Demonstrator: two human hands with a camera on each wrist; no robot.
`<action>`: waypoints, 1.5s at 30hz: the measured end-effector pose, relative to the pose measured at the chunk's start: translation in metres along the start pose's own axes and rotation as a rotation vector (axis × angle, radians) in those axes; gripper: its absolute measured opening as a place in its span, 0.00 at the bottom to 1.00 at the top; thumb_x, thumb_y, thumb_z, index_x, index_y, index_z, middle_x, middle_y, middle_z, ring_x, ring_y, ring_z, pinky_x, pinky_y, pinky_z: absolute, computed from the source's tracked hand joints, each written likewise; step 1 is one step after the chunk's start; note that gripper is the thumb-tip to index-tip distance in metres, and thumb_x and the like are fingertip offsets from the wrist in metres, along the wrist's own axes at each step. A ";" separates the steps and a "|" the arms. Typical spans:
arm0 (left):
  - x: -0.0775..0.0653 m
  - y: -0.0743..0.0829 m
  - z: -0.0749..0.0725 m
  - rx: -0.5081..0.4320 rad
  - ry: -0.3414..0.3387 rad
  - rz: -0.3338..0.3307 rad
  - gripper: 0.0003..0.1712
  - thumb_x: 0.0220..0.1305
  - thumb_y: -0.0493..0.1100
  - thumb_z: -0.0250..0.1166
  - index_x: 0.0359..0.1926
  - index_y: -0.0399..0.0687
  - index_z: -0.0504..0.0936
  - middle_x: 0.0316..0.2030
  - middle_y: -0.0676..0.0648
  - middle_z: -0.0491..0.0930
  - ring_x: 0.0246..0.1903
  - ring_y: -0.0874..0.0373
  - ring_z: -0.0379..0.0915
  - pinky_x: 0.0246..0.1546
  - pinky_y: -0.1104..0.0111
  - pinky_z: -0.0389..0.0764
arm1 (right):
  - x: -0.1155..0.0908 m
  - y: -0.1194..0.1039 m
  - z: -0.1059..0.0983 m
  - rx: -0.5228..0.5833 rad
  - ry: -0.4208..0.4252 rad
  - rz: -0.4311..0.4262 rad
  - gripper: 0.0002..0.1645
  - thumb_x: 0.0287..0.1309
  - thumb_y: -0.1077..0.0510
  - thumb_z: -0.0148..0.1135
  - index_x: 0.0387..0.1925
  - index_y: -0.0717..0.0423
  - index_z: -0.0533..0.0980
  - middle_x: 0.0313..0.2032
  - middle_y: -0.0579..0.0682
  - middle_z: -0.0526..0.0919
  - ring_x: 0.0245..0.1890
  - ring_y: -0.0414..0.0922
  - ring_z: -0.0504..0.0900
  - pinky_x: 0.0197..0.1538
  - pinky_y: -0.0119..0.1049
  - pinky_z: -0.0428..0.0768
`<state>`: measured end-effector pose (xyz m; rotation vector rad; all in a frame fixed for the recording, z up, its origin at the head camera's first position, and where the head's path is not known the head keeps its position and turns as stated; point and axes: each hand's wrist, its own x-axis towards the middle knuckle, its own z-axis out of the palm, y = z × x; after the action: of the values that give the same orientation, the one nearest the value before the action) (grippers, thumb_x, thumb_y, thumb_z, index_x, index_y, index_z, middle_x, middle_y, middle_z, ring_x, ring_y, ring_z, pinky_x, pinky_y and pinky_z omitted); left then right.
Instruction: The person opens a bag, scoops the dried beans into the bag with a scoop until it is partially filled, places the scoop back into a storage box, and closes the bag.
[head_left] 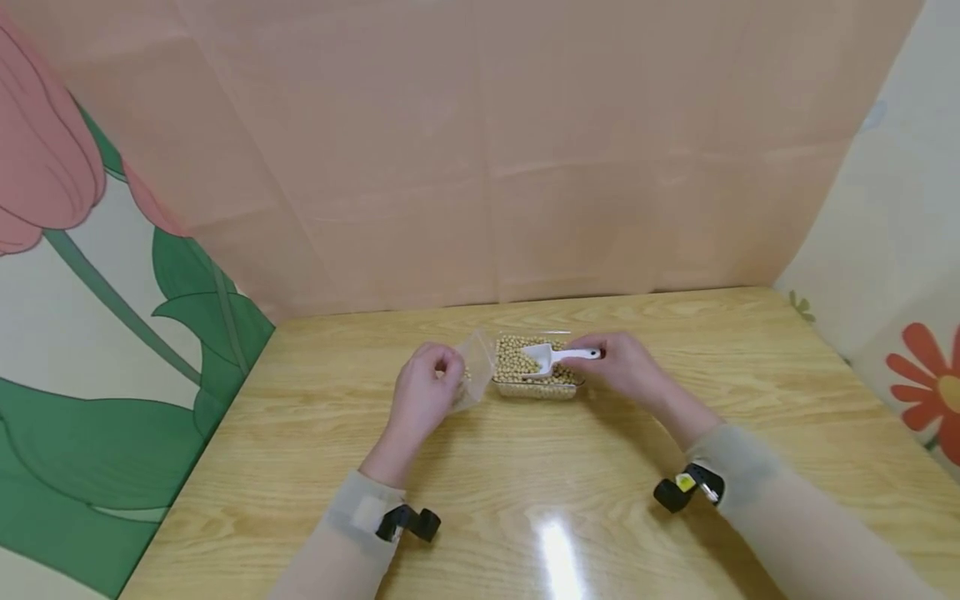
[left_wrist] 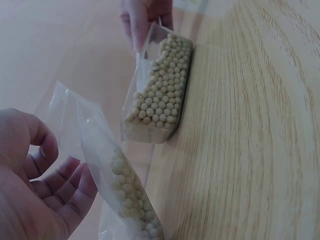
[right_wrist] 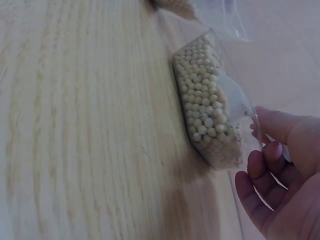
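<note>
A clear rectangular box [head_left: 536,390] full of round, pale yellow soybeans [head_left: 513,357] stands on the table. In the head view, my right hand [head_left: 621,365] pinches the handle of a small white scoop [head_left: 542,359], whose blade lies among the beans inside the box. To the left of the box, my left hand [head_left: 422,392] pinches a clear plastic bag [head_left: 480,360] by its edge. More soybeans [left_wrist: 131,192] fill the lower part of that bag in the left wrist view. The right wrist view shows the scoop's blade through the box's wall [right_wrist: 227,155].
The wooden table [head_left: 480,475] carries the box and runs back to a pink backdrop [head_left: 480,167]. Flower-printed panels border it at left and right. Each forearm wears a black wrist camera, the left one [head_left: 408,522] and the right one [head_left: 688,486].
</note>
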<state>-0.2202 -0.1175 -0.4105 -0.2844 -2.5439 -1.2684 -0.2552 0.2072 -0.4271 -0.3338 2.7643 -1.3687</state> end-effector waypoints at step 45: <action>-0.002 -0.003 -0.006 -0.024 0.011 -0.029 0.10 0.70 0.39 0.62 0.30 0.46 0.83 0.46 0.45 0.86 0.49 0.48 0.82 0.55 0.51 0.83 | -0.008 0.018 0.019 0.235 0.046 0.089 0.29 0.69 0.41 0.76 0.62 0.54 0.87 0.62 0.55 0.88 0.61 0.52 0.82 0.64 0.44 0.75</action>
<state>-0.2184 -0.1240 -0.4105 -0.2456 -2.5347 -1.3079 -0.2478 0.2046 -0.4535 -0.1680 2.5788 -1.6748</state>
